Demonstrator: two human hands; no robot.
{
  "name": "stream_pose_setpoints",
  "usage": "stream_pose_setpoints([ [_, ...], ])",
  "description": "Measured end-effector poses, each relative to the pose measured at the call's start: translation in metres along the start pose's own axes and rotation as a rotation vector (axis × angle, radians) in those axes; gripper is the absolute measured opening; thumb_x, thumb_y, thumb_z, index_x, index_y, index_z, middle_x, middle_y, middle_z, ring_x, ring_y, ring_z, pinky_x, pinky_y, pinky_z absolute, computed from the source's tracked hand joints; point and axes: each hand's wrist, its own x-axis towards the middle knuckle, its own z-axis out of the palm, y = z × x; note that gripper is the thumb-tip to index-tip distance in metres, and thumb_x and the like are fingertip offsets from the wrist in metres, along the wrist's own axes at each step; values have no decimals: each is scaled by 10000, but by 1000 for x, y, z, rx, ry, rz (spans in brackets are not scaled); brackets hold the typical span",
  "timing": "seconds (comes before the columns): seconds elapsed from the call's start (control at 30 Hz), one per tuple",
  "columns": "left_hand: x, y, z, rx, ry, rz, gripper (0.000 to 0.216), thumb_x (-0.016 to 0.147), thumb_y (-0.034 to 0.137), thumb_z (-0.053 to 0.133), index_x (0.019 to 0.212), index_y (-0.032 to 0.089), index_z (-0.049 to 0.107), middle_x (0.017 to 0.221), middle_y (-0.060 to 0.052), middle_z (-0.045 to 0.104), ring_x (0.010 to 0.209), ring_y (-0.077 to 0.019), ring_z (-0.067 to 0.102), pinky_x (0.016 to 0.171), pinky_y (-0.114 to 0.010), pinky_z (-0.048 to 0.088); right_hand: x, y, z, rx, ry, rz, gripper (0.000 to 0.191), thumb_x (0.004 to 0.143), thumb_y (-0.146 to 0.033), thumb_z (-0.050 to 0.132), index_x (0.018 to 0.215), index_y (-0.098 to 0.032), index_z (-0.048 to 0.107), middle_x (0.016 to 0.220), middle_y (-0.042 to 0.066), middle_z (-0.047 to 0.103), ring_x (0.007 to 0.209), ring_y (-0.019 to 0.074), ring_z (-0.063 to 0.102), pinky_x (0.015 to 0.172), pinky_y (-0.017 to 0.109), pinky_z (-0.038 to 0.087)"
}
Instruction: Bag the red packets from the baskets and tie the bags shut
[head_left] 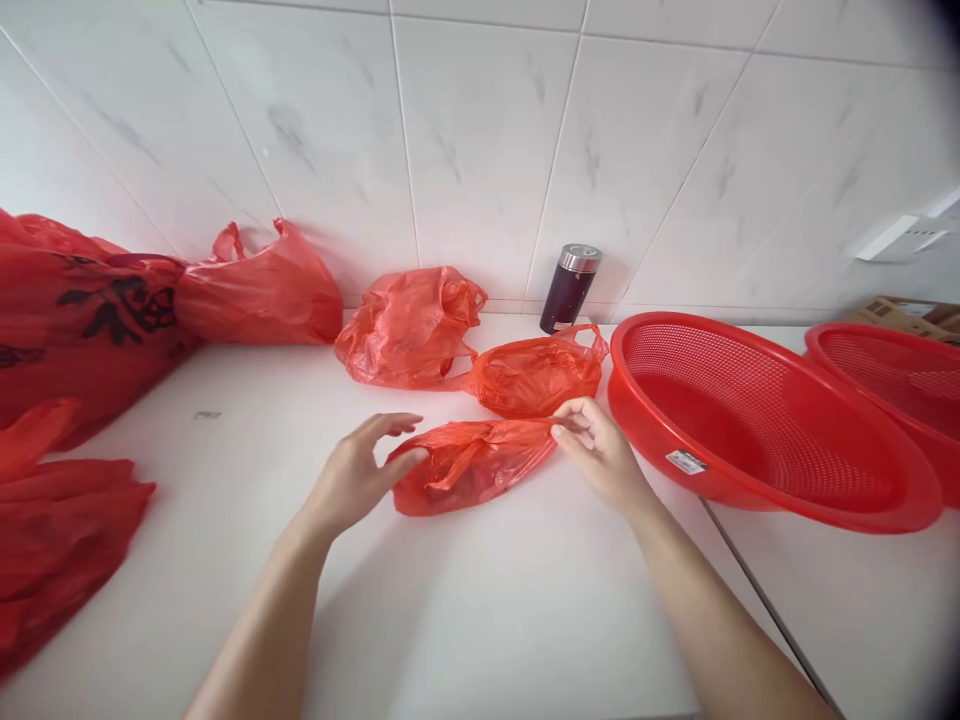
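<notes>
A thin red plastic bag (487, 470) lies low and crumpled on the white tabletop between my hands. My right hand (600, 450) pinches its right end between thumb and fingertips. At the other end is my left hand (364, 470), its fingers curved and apart from the thumb; the thumb rests at the bag's left edge. Just behind lies another red plastic bag (536, 375), flattened, with a handle loop raised at its right. Farther left a fuller red plastic bag (409, 330) sits bunched up. What the bags hold, if anything, I cannot make out.
Two red mesh baskets (712, 465) stand at the right. A dark flask (566, 295) with a silver lid is near the tiled wall (480, 140). More red bags (262, 295) fill the left side, one with black lettering. Cardboard (911, 318) lies at the far right.
</notes>
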Motion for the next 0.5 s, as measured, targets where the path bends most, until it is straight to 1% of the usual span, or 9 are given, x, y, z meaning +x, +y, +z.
stream_pose_setpoints([
  [0.07, -1, 6, 16, 87, 17, 162, 487, 808, 398, 636, 1278, 289, 566, 1290, -55, 585, 1152, -254, 543, 971, -386, 435, -5, -9, 5, -56, -54, -14, 251, 869, -334, 558, 1100, -237, 537, 1036, 49, 653, 985, 196, 619, 820, 318, 487],
  [0.1, -2, 8, 23, 126, 6, 235, 470, 814, 335, 629, 1280, 300, 573, 1304, -52, 576, 1164, -254, 531, 1001, -407, 412, -7, -14, 8, -94, -68, -39, 301, 863, -340, 571, 1147, -246, 536, 1046, 48, 655, 985, 197, 619, 829, 323, 484],
  [0.13, -2, 10, 29, 160, -7, 292, 421, 819, 268, 607, 1238, 303, 612, 1278, -48, 594, 1145, -253, 538, 1012, -424, 399, -9, -17, 12, -135, -78, -75, 320, 853, -350, 590, 1155, -253, 547, 1034, 43, 660, 972, 197, 619, 836, 326, 479],
  [0.2, -3, 13, 36, 185, -14, 351, 344, 820, 161, 539, 1096, 289, 701, 1153, -46, 660, 1055, -248, 569, 992, -440, 406, -12, -20, 19, -208, -90, -162, 218, 841, -356, 619, 1033, -253, 606, 948, 20, 672, 915, 188, 619, 847, 327, 463],
  [0.27, -4, 14, 36, 107, -20, 324, 307, 838, 151, 494, 987, 263, 738, 1054, -54, 691, 983, -242, 594, 946, -422, 441, -10, -17, 21, -230, -95, -204, 104, 857, -340, 605, 865, -236, 608, 846, -1, 667, 821, 167, 609, 819, 314, 455],
  [0.3, -4, 15, 34, 22, -15, 280, 274, 858, 190, 491, 949, 247, 743, 1030, -62, 697, 968, -241, 605, 918, -401, 461, -9, -14, 19, -218, -70, -201, 120, 871, -333, 585, 813, -228, 588, 805, -6, 654, 775, 157, 597, 792, 303, 455],
  [0.37, -5, 15, 27, -203, 4, 161, 258, 890, 310, 503, 916, 214, 741, 1050, -80, 696, 979, -248, 624, 865, -357, 492, -4, -8, 12, -158, 57, -169, 155, 884, -341, 565, 790, -219, 549, 761, -8, 615, 720, 145, 571, 729, 281, 455],
  [0.43, -5, 14, 21, -428, 40, 59, 305, 885, 408, 531, 915, 182, 733, 1124, -92, 685, 1010, -261, 630, 834, -328, 506, 0, -3, 3, -80, 212, -133, 182, 881, -368, 570, 799, -215, 515, 755, -5, 576, 700, 139, 550, 670, 261, 450],
  [0.5, -5, 14, 17, -584, 52, -6, 359, 882, 458, 532, 981, 167, 717, 1177, -96, 674, 1031, -273, 630, 816, -325, 514, 2, -1, -1, -29, 292, -119, 202, 879, -381, 574, 799, -214, 492, 752, -7, 545, 686, 133, 532, 653, 254, 451],
])
